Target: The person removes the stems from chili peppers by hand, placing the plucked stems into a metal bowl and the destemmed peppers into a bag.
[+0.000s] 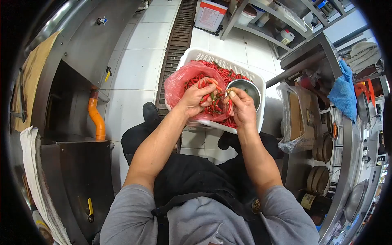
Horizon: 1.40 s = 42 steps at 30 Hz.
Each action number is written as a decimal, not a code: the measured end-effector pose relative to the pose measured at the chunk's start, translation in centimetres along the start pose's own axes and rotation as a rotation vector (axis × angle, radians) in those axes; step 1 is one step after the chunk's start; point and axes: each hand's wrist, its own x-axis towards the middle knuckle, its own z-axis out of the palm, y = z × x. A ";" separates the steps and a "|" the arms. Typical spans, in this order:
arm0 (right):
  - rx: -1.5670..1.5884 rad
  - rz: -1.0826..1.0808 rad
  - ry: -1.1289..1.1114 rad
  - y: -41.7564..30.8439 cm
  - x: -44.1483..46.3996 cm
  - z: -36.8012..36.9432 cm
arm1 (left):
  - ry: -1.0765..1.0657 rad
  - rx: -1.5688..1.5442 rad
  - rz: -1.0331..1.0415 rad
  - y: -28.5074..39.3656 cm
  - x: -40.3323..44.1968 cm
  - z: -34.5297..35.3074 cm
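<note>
Between my knees is a white plastic basket (pixel 261 81) full of red chili peppers (pixel 234 74). A translucent red plastic bag (pixel 173 83) lies open on its left side, with more chilies inside. My left hand (pixel 197 98) is closed around several red chilies over the bag's mouth. Just to its right, my right hand (pixel 241 107) pinches a chili near its stem end, between thumb and fingers. Behind my right hand a round metal bowl (pixel 255 92) rests in the basket, with something small and green in it.
A floor drain grate (pixel 173 53) runs beyond the basket's left side. A steel counter with an orange pipe (pixel 97 118) stands at left. To the right are a plastic-wrapped cardboard box (pixel 300 116), a blue cloth (pixel 343 92) and steel shelving (pixel 269 34). A white bucket (pixel 211 16) sits at the back.
</note>
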 end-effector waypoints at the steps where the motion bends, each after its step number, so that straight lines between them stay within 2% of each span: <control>1: -0.060 -0.041 0.000 0.1 0.1 0.0 | 0.010 0.010 0.006 0.1 0.1 -0.1; 11: -0.282 -0.305 0.238 -0.9 0.6 1.8 | 0.026 0.034 -0.162 -1.2 -0.3 1.5; 13: -0.272 -0.318 0.246 -0.8 0.6 2.2 | -0.039 -0.012 -0.207 -0.9 -0.6 2.5; 17: -0.304 -0.378 0.208 0.2 0.8 1.5 | -0.025 0.078 -0.166 -1.5 -0.3 1.5; 18: -0.304 -0.377 0.207 0.0 0.8 1.1 | 0.024 0.085 -0.134 -1.4 -0.1 1.3; 20: -0.497 -0.187 0.154 -0.4 0.6 0.1 | 0.074 0.090 -0.102 -1.1 0.1 0.9; 23: -0.491 -0.132 0.049 0.1 0.7 -0.7 | 0.221 0.111 -0.067 -0.4 0.0 1.3; 29: -0.511 0.042 -0.060 0.7 0.6 -1.3 | 0.164 0.121 -0.062 -0.6 0.3 0.4; 33: -0.499 0.071 -0.086 0.3 0.2 -1.0 | 0.165 0.139 -0.081 -0.6 0.2 0.4; 39: -0.495 -0.011 -0.117 0.5 -0.8 -0.1 | 0.121 0.062 -0.188 -0.2 0.1 0.4; 42: -0.615 -0.115 -0.158 0.2 -1.3 0.4 | 0.124 0.040 -0.245 -0.3 0.1 0.1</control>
